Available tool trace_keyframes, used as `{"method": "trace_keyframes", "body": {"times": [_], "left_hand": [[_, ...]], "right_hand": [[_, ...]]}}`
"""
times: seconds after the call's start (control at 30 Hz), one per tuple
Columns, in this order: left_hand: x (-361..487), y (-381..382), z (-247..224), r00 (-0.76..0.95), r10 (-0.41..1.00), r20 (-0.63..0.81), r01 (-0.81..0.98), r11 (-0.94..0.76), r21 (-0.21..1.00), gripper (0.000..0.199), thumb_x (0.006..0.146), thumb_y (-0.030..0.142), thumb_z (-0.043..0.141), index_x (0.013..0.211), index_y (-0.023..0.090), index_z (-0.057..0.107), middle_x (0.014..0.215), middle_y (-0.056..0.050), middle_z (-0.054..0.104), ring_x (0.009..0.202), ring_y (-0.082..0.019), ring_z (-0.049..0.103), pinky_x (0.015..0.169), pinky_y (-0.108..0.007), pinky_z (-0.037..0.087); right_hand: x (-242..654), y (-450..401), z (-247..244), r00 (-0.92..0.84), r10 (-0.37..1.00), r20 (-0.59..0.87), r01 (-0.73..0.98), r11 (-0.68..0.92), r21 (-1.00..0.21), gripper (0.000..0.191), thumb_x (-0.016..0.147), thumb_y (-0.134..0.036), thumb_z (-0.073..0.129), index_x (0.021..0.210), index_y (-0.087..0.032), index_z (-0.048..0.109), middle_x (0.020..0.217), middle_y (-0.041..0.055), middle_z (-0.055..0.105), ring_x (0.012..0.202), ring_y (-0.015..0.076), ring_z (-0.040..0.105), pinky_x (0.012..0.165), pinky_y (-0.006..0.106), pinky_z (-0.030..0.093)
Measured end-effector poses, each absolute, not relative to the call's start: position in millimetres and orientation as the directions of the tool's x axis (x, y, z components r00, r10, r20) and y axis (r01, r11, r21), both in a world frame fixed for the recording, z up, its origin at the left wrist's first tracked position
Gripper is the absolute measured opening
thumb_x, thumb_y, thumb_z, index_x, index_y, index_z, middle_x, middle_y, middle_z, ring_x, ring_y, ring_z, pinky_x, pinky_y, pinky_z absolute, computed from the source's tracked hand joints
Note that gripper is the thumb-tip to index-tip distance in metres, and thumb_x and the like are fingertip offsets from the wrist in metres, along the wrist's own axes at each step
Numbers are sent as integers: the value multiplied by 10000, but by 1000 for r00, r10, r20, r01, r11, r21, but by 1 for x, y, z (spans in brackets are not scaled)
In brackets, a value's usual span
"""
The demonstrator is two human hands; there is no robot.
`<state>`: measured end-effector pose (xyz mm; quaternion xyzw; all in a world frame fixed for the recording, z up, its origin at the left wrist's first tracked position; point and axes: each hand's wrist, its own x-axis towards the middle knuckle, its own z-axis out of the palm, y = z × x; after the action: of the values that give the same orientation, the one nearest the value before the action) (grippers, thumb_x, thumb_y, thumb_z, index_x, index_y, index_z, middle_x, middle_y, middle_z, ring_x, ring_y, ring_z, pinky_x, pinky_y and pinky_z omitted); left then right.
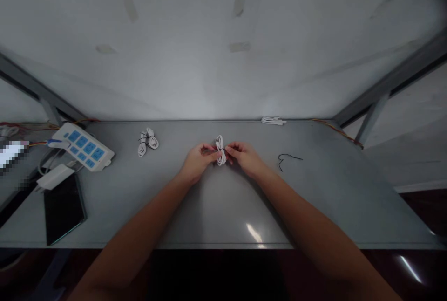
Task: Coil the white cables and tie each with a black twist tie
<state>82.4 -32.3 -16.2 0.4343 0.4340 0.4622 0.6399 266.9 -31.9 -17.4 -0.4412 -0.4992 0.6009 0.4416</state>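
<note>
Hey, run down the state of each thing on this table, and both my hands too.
Left hand: closed on the middle coil
Right hand: pinching at the middle coil's black tie
Middle coil: bundled, black tie across it
Two side coils: bundled, black ties on them
Back cable: folded, no tie visible
Black wire: loose, bent
Power strip: several sockets uncovered; power unclear
Tablet: flat, screen dark

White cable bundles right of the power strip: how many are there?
4: two bundles left of the left hand, a held bundle between it and the right hand, and a back bundle at the far edge of the table. Overlap may hide more.
</note>
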Motion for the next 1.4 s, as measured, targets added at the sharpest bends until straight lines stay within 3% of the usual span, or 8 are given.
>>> {"method": "trace_keyframes", "body": {"times": [0.2, 0.5, 0.67, 0.77, 0.87, 1.0, 1.1, 1.4], "left_hand": [[79, -34, -11, 316, 921, -228, -334, 333, 882, 592, 661, 204, 938, 1169, 165, 635, 980, -62, 740, 866, -186, 724, 848, -350, 547], [77, -29, -19, 257, 945, -201, -249, 266, 931, 531, 740, 180, 864, 1234, 146, 673, 1035, -84, 738, 897, -187, 697, 835, -336, 530], [72, -15, -30, 53, 984, -170, -162, 176, 971, 532, 757, 208, 838, 1254, 161, 655, 1060, -87, 745, 918, -197, 706, 901, -374, 539], [67, -8, -32, 66, 995, -75, -76, 80, 994, 525, 765, 225, 832, 1258, 163, 662, 1174, -130, 742, 1049, -237, 711, 1019, -423, 519], [60, -5, -32, 104, 991, 80, 129, -93, 987, 409, 835, 264, 759, 1234, 192, 704, 1233, -134, 742, 1173, -285, 683, 1119, -473, 465], [45, -4, -34, 180, 937, 299, 579, -347, 738, 383, 912, 228, 590, 1275, 182, 704, 1467, -153, 620, 1453, -340, 476, 1253, -527, 290], [38, -4, -38, 202, 930, 306, 780, -341, 524, 462, 941, 234, 515, 1376, 133, 632, 1590, -193, 486, 1546, -379, 328, 1266, -583, 218], [45, -10, -34, 316, 934, 165, 834, -356, 420, 609, 998, 406, 488, 1571, 203, 442, 1653, -180, 404, 1555, -396, 305, 1257, -658, 97]], "right_hand": [[268, -35, -10, -285, 940, -188, -274, -268, -924, 316, 710, -458, 840, 732, -178, 696, 696, 29, 663, 607, 142, 558, 570, 294, 420], [271, -30, -20, -248, 952, -178, -224, -235, -946, 272, 805, -445, 757, 845, -185, 686, 770, 52, 696, 673, 169, 623, 621, 313, 504], [276, -23, -31, -40, 994, 101, 276, 108, -955, 267, 919, -379, 585, 1111, -201, 642, 1117, 137, 739, 1019, 260, 698, 939, 484, 560], [285, -23, -31, -145, 941, 306, 669, 321, -670, 398, 956, -300, 522, 1322, -168, 604, 1423, 187, 626, 1355, 314, 552, 1165, 545, 401], [290, -23, -30, -239, 929, 284, 835, 346, -427, 488, 988, -299, 488, 1440, -127, 550, 1572, 195, 504, 1499, 345, 403, 1249, 553, 272], [288, -21, -32, -275, 934, 230, 888, 338, -312, 525, 1010, -338, 467, 1480, -117, 533, 1627, 174, 446, 1517, 369, 377, 1256, 557, 253], [286, -21, -34, -284, 935, 215, 901, 336, -273, 537, 1020, -362, 454, 1497, -126, 523, 1640, 172, 429, 1527, 374, 364, 1258, 568, 243], [283, -22, -31, -270, 950, 156, 919, 303, -252, 572, 1041, -387, 426, 1527, -95, 503, 1647, 200, 405, 1535, 400, 345, 1260, 577, 240]]}}
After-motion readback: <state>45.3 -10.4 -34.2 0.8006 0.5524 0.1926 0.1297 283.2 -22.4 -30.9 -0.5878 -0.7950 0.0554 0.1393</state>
